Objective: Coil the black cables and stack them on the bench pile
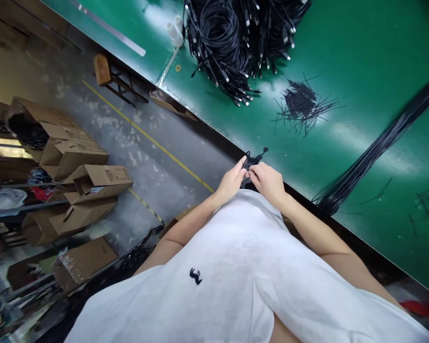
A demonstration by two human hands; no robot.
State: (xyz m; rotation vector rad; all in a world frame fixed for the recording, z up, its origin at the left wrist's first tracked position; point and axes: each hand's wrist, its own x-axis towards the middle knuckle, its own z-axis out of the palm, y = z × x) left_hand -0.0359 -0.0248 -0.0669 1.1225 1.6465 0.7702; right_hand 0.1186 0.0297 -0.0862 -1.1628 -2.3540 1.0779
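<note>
Black coiled cable bundle (252, 161) sits pinched between both hands just at the near edge of the green work surface (361, 57), close against the person's white T-shirt (236, 267). It is held up off the surface rather than laid on it, probably so that both sets of fingers can reach around the small coil from either side. The left hand (231, 181) closes on the bundle from the left, its fingers (241, 167) curled tight against the black cord with hardly any gap showing. The right hand (268, 180) meets it from the other side, fingers bent over the coil and gripping it too; a short black end (263, 151) sticks out above the knuckles toward the surface.

Farther out on the surface lies a large heap of black cables with pale connector tips (236, 38), and just right of it a loose scatter of thin black ties (302, 105), both within an arm's stretch, likely kept there as stock. A long sheaf of straight black strands (379, 143) runs diagonally across the right side. Open brown cardboard boxes (75, 186) stand on the grey floor to the left.
</note>
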